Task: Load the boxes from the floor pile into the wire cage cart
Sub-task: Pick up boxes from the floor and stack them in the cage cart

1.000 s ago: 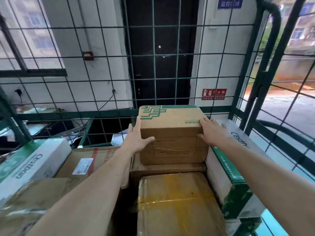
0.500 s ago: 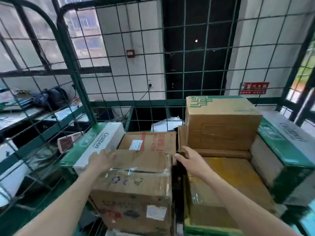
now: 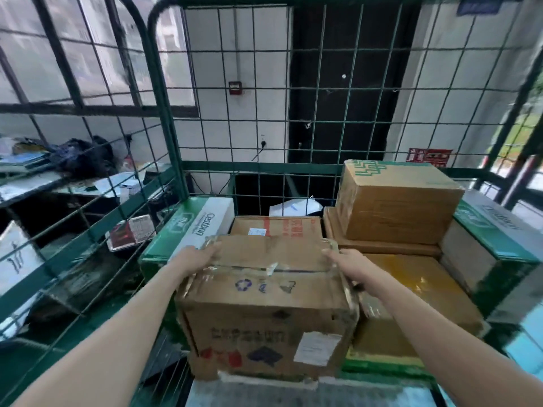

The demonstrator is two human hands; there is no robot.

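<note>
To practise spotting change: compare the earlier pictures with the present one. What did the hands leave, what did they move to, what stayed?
Both hands let go of the green-logo box at the back of the wire cage cart and drew back to the nearer taped box; left hand and right hand now rest at its top corners. The green-logo box stayed put.

I'm counting five brown cartons [image 3: 264,292] [image 3: 276,227] [image 3: 396,204] [image 3: 379,246] [image 3: 417,292], two green-and-white boxes [image 3: 191,227] [image 3: 493,233], one wire cage cart [image 3: 258,166], and I'm seeing two hands [image 3: 199,257] [image 3: 352,265].
</note>
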